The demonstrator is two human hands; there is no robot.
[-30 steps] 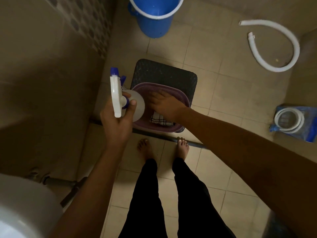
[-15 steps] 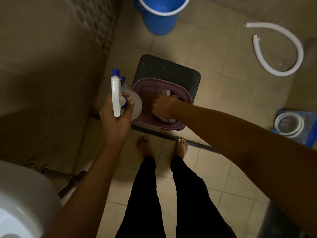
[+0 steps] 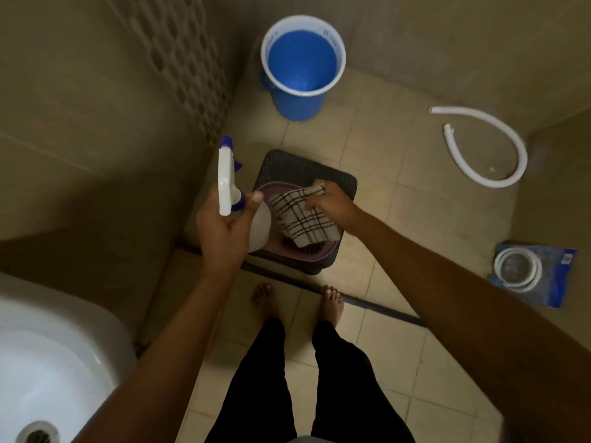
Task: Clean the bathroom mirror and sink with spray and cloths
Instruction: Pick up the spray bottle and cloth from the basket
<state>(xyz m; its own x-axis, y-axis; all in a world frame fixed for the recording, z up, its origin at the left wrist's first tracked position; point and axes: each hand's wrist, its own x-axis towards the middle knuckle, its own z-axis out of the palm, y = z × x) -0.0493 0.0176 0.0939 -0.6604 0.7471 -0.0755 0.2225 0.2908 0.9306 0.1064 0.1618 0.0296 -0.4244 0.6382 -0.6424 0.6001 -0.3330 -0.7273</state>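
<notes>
And the checked cloth (image 3: 303,219) is up out of the purple basket (image 3: 315,255) now, where a second ago the right hand (image 3: 329,203) was only reaching in; its fingers pinch one corner and the cloth hangs over the basket. The left hand (image 3: 224,231) keeps its fingers wrapped round the spray bottle (image 3: 228,183). Both tools are in hand, and the sink (image 3: 48,362) waits at lower left.

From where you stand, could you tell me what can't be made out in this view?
- Mirror: not in the head view at all.
- Sink: cut off by the left and bottom edges; no tap visible.
- Basket: its contents are hidden under the checked cloth that the right hand lifts.
- Spray bottle: its fill level is hidden by the left hand and dim light.
</notes>
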